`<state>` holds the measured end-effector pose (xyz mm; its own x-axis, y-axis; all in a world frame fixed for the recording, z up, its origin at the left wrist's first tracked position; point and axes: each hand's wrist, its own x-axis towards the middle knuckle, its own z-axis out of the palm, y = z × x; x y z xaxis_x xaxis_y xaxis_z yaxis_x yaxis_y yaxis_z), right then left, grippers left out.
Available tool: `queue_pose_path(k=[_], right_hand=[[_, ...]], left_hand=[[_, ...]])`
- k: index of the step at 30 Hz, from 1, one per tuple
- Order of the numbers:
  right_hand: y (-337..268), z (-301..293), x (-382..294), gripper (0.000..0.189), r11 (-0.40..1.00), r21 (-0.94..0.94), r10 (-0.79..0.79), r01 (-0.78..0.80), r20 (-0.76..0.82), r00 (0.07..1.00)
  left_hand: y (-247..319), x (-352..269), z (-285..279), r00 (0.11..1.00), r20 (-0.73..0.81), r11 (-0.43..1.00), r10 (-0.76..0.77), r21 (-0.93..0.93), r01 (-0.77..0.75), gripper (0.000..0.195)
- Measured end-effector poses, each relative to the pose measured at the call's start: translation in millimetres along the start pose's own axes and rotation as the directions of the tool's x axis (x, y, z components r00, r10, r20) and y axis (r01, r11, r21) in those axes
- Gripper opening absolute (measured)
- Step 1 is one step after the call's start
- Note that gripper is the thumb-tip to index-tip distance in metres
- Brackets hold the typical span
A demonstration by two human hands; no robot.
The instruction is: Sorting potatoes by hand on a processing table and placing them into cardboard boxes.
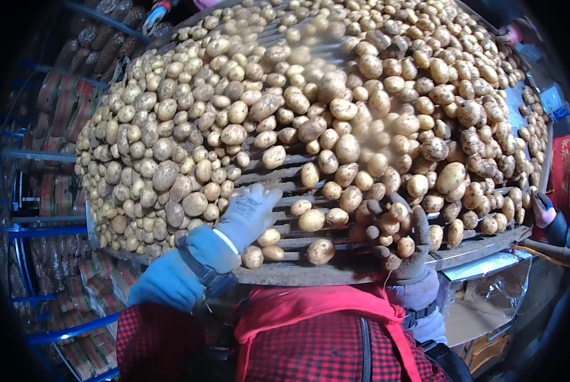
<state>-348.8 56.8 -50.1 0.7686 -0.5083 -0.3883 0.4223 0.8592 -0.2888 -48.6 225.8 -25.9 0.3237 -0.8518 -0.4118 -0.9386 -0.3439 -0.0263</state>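
Observation:
A heap of soil-specked potatoes (234, 134) covers a slatted sorting table (285, 179) in front of me. My left hand (249, 212), in a pale blue-grey glove, reaches palm down over the bare slats beside the heap. Its fingertips are bent and its underside is hidden. Close to its wrist lie a few loose potatoes (269, 237). Turned palm up near the table's front edge, my right hand (409, 260) wears a dark, soiled glove. Its fingers curl around several small potatoes (390, 223). A single potato (320, 251) rests on the slats between my hands.
A wooden rim (308, 276) borders the table's front. At left, filled sacks (67, 102) stand behind blue metal rails (70, 329). A clear-plastic-lined box (485, 291) is below the right edge. Other people's gloved hands show at the right (544, 210) and top left (156, 16).

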Motion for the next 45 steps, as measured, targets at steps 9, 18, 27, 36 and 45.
queue_pose_path(k=[9,18,27,36,45], right_hand=[[2.9,-14.2,8.4,0.064,0.984,0.161,0.050,-0.077,0.164,0.985],[14.1,44.7,-15.2,0.053,0.984,0.150,-0.086,0.097,-0.077,0.993],[35.3,52.3,-13.2,0.047,0.964,0.098,-0.229,0.246,-0.160,0.960],[50.4,39.2,-7.3,0.049,0.919,0.386,-0.129,0.078,0.107,0.986],[42.9,38.6,2.5,0.045,0.938,0.308,-0.190,0.159,0.074,0.979]], left_hand=[[40.9,16.9,-62.1,0.993,-0.116,0.156,-0.003,-0.981,-0.114,0.046],[155.1,25.9,-91.8,0.450,-0.830,0.458,0.328,-0.276,-0.845,0.046],[169.3,8.2,-72.0,0.437,-0.849,0.565,0.297,-0.213,-0.798,0.039],[158.0,-1.6,-60.3,0.379,-0.878,0.540,0.293,-0.175,-0.824,0.048],[162.5,6.8,-50.7,0.304,-0.948,0.494,0.099,-0.218,-0.842,0.057]])
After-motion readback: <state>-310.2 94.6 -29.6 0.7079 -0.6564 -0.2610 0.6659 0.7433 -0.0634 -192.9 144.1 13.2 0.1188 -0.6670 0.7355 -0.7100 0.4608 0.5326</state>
